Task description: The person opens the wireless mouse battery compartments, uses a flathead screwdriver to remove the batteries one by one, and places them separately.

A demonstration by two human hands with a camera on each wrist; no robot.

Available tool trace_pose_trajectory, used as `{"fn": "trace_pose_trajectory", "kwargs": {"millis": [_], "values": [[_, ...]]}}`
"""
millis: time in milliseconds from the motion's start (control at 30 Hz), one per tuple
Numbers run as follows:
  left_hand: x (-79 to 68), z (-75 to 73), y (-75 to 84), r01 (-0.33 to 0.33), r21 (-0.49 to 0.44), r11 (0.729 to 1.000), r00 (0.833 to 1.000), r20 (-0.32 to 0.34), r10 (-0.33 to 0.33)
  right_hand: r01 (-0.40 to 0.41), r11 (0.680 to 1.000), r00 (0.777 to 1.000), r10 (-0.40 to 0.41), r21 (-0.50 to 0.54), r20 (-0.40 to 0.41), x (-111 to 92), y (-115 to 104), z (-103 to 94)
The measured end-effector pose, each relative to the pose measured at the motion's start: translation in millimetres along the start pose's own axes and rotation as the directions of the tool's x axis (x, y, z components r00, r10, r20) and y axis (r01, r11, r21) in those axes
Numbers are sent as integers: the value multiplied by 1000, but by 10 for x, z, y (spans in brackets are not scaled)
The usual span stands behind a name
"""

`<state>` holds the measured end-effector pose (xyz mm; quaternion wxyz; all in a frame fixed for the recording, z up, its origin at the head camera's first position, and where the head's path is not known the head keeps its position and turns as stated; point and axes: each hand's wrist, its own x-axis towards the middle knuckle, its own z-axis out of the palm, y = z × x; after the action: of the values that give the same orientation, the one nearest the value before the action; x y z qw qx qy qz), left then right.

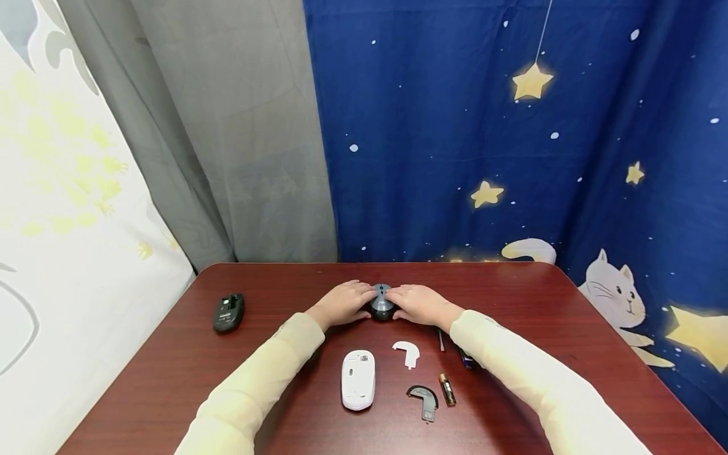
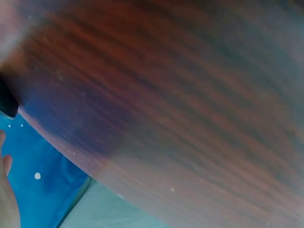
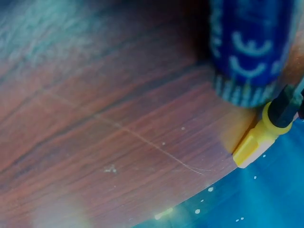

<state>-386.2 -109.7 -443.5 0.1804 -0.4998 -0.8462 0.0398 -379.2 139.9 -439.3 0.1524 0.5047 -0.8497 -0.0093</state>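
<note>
A grey and black computer mouse (image 1: pixel 382 303) lies at the far middle of the table, between both hands. My left hand (image 1: pixel 343 303) grips its left side, fingertips on its upper part and thumb low along the near edge. From the other side my right hand (image 1: pixel 423 304) holds it the same way. In the left wrist view, only a sliver of a hand (image 2: pixel 8 199) and a dark edge (image 2: pixel 7 100) show. Beside the right wrist, a blue battery (image 3: pixel 251 52) and a screwdriver with a yellow and black handle (image 3: pixel 259 142) lie on the table.
Nearer on the table are a white mouse (image 1: pixel 358 382), a white curved cover (image 1: pixel 409 352), a dark curved cover (image 1: pixel 425 402) and a black and gold battery (image 1: pixel 447 390). A black mouse (image 1: pixel 229 312) lies far left, its compartment uncovered. Curtains (image 1: pixel 432 126) hang behind the table.
</note>
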Motion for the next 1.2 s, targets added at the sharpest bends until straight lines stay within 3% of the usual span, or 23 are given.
{"fn": "trace_pose_trajectory", "kwargs": {"millis": [367,767,1000,1200], "values": [[35,-1,31,2,2,1000,1000,22,-2,20,1000,1000,-20,0,-5,-21,6,16],[32,22,49,17,12,1000,1000,-1,-17,36,998,999,-37,-44,-23,-21,25,58],[24,28,23,3,39,999,999,-44,-1,22,997,999,-24,-76,-31,-29,32,46],[24,10,14,23,2,1000,995,-96,-22,11,997,997,-16,-73,-71,-17,44,39]]}}
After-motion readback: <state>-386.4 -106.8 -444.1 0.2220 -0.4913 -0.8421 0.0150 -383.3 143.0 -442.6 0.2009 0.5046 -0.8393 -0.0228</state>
